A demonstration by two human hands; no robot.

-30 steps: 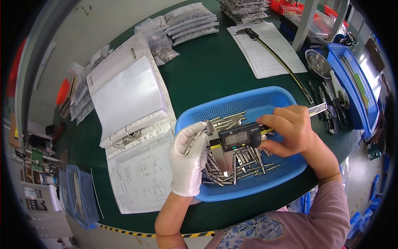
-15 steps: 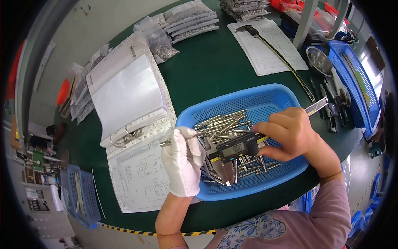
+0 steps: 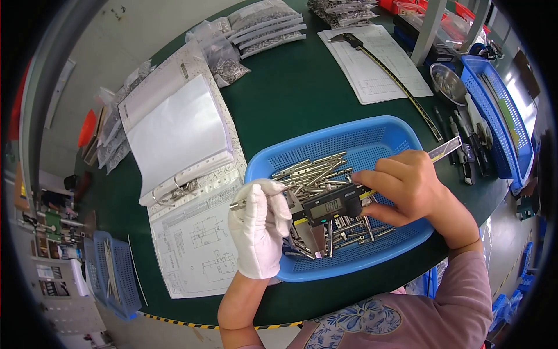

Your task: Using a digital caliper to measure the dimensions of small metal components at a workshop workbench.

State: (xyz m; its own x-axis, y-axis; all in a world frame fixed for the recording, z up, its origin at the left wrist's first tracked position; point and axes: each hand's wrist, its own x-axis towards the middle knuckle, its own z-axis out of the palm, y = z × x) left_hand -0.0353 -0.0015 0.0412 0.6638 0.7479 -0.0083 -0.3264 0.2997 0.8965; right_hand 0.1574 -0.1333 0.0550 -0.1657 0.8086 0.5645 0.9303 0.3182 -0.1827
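Observation:
In a white glove, my left hand is closed around a slim metal pin, whose end sticks out to the left past the fingers. My bare right hand grips a digital caliper by its black slider, its display facing up. The caliper's jaws hang down beside the gloved fingers, while its beam runs out beyond my right hand. Both hands are over a blue perforated basket. Many loose metal pins lie in it in a jumbled heap. Whether the jaws touch the held pin is hidden.
An open ring binder with drawings lies left of the basket. Bags of small metal parts are stacked behind. A second caliper rests on papers. At right stand a metal bowl, hand tools and another blue basket.
My left hand has turned slightly and shifted a little right, with the pin still in its fingers. The right hand and caliper have barely moved.

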